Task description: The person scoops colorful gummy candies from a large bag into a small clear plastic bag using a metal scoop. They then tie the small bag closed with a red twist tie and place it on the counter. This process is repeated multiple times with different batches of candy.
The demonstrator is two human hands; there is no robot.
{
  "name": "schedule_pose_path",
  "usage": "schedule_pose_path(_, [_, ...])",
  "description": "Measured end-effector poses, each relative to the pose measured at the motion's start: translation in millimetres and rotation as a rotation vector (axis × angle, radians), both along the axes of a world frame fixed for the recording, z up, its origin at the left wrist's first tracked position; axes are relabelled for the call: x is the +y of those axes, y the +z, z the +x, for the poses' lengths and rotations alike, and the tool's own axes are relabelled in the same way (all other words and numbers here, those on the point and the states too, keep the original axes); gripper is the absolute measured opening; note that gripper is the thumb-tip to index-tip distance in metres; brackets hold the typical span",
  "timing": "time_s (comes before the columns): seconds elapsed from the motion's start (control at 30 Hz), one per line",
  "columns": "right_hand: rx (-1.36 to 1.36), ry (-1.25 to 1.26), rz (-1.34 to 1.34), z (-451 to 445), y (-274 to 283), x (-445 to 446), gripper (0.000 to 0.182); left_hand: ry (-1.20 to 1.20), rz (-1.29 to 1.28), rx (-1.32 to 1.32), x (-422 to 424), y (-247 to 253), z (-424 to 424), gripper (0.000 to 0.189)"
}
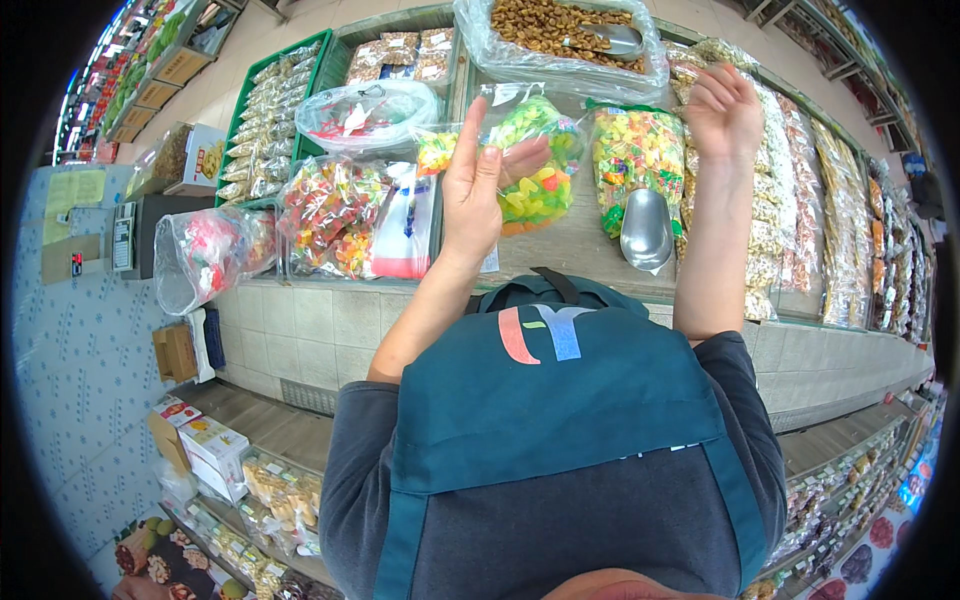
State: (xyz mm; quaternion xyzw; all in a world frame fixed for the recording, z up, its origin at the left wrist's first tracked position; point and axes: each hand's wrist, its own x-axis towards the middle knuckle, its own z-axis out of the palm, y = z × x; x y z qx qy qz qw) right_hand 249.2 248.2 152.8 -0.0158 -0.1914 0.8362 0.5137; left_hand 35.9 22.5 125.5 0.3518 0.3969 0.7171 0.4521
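Observation:
My left hand [474, 176] is at a clear plastic bag [534, 161] of green, yellow and orange gummy candies. Its fingers are spread, some of them showing through the film; whether they grip the bag is unclear. A small pack of yellow candies [436, 152] lies just left of that hand. My right hand [724, 112] is raised over the packs at the right, its fingers loosely bent; I cannot tell whether anything is in it. Between the hands lies a larger bag of mixed gummy candies [637, 150] with a metal scoop [646, 232] on its lower part.
Beyond the hands, a plastic-lined tub [664, 71] holds brown beans or nuts and another scoop [616, 41]. Bins of candy packs [334, 217] and a green crate [324, 56] stand left; rows of packed snacks [840, 225] run right. A scale [124, 235] is far left.

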Motion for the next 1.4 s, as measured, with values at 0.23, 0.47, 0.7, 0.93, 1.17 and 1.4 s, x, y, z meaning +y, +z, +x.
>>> schedule_pose_path(0.23, [-0.790,-0.075,0.459,-45,-41,-85,0.049,0.018,-0.024,-0.112,-9,5,-6,0.054])
schedule_pose_path(0.47, [-0.854,0.345,0.550,-66,-45,-131,0.049,0.019,-0.044,-0.047,-24,17,-19,0.054])
schedule_pose_path(0.7, [-0.942,0.565,0.222,-72,-80,-154,0.048,-0.171,-0.309,0.169,-55,-28,-57,0.049])
schedule_pose_path(0.93, [-0.886,0.784,-0.009,-59,-143,-165,0.041,-0.299,-0.529,-0.154,-81,-97,-54,0.044])
schedule_pose_path(1.17, [-0.816,0.785,0.006,-56,-143,-164,0.034,-0.348,-0.506,-0.068,-85,-107,-55,0.032])
schedule_pose_path(1.4, [-0.851,0.788,0.044,-54,-156,-161,0.019,-0.384,-0.427,-0.011,-86,-134,-66,0.025])
